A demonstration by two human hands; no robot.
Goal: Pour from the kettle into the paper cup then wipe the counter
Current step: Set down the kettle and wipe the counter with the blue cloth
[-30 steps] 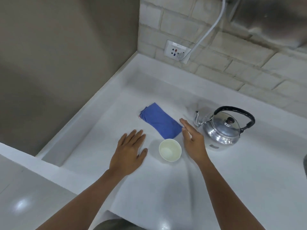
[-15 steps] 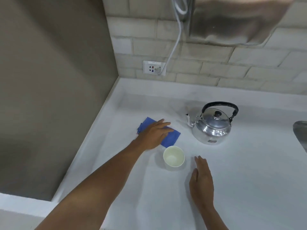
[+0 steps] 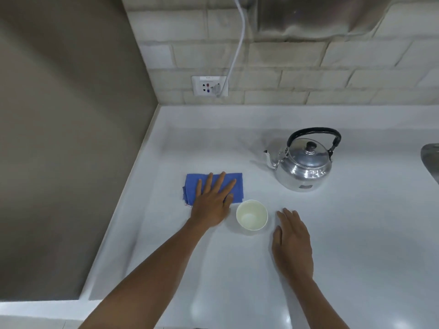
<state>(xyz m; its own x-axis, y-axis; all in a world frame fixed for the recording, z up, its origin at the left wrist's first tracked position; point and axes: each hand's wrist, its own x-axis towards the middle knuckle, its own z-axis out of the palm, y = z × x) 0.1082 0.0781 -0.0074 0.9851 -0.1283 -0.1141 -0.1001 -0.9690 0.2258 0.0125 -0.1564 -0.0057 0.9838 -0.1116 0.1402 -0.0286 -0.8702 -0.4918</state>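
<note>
Blue cloth (image 3: 213,186) lies under the flat, released left grip (image 3: 211,205); the paper cup (image 3: 251,214) stands upright between both grips, just beside each. Right grip (image 3: 292,241) rests released on the worktop (image 3: 356,233), the kettle (image 3: 304,167) well beyond it, untouched. Either grip could nudge the light cup over. No legible writing

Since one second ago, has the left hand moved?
Yes. The left hand has gone from the bare counter beside the paper cup onto the blue cloth.
</note>
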